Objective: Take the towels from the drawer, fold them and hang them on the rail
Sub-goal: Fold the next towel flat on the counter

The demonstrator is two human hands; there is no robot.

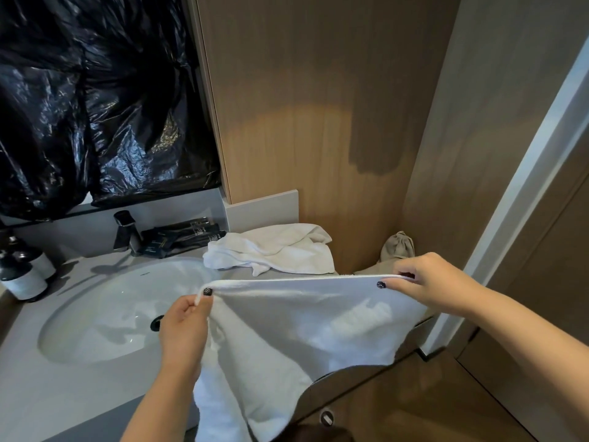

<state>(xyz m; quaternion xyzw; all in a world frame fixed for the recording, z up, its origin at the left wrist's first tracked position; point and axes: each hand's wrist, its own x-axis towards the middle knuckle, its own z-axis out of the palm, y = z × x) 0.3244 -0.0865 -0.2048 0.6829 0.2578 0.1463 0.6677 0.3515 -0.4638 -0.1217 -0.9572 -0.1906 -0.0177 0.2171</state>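
Observation:
A white towel (296,333) hangs stretched between both hands over the front edge of the vanity. My left hand (185,327) pinches its upper left corner above the sink's right side. My right hand (427,282) pinches the upper right corner, so the top hem runs taut between them. The rest of the towel drops down in front of me. A second white towel (271,250) lies crumpled on the grey countertop (63,393) behind, against the wooden wall. No rail or drawer shows.
A white oval sink (105,314) with a dark faucet (126,231) sits to the left. Dark bottles (22,275) stand at the far left, dark sachets (178,237) behind the sink. Black plastic (95,100) covers the mirror. A beige pouch (398,247) rests in the right corner.

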